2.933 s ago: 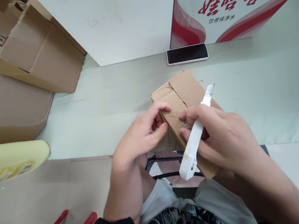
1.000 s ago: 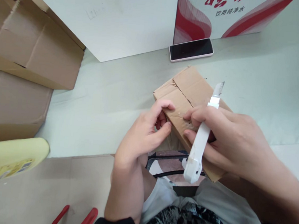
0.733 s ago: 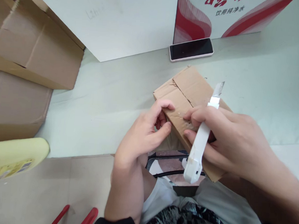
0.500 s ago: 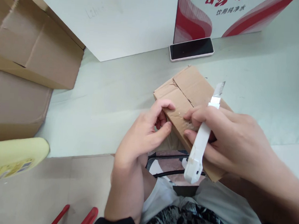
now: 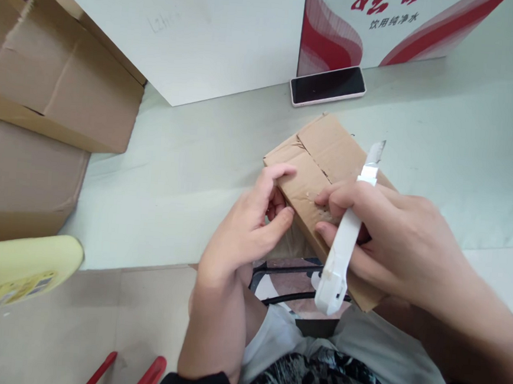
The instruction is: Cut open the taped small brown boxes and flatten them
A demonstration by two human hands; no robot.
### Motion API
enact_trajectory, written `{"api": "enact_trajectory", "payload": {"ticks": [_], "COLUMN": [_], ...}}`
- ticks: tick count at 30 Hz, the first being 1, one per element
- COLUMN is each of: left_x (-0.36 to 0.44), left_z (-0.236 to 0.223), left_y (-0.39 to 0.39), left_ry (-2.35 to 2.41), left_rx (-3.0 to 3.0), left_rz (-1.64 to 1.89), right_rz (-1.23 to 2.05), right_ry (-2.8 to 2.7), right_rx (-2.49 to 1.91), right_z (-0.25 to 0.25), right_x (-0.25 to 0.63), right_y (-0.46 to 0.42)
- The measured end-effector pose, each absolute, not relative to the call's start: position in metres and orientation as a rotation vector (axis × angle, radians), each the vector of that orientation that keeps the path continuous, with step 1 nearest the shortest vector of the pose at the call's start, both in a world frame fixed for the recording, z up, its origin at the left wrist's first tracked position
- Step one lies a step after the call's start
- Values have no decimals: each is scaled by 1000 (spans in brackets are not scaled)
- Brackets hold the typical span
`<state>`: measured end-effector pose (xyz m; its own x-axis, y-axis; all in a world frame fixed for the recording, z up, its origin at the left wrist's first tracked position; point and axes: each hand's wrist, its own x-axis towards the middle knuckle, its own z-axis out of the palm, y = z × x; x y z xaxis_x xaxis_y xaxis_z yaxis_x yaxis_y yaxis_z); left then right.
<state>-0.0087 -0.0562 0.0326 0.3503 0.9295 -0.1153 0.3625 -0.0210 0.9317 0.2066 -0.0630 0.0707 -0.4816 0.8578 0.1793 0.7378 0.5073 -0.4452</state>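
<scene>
A flat brown cardboard box lies tilted at the table's front edge, part of it overhanging. My left hand grips its left long edge, the index finger on top and the thumb at the side; the other fingers are curled and partly hidden. In my right hand is a white utility knife, its blade out and pointing away from me. The fingertips of that hand also press on a creased, torn spot on the box's top. A slit runs across the box's upper face.
Behind the box lies a phone in a pale case, before a white and red carton. Large cardboard boxes stand at the left. A yellow package reaches in below them. Pale cloth covers the table.
My left index finger has lifted and shifted slightly away from me along the box's edge. The box, the knife and my right hand look nearly unchanged.
</scene>
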Motion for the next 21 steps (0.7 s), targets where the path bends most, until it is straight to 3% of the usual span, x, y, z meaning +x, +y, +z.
{"api": "enact_trajectory", "payload": {"ticks": [12,21], "left_x": [10,9], "left_z": [28,28], "left_y": [-57,-59], "left_ry": [1412,1414], "left_rx": [1499,1440], "left_rz": [796,862], "right_rz": [451,708], "right_ry": [-2333,-2151], "right_rx": [-1336,-1340], "right_z": [72,80], "right_x": [205,258], "right_y": [-63,-40]}}
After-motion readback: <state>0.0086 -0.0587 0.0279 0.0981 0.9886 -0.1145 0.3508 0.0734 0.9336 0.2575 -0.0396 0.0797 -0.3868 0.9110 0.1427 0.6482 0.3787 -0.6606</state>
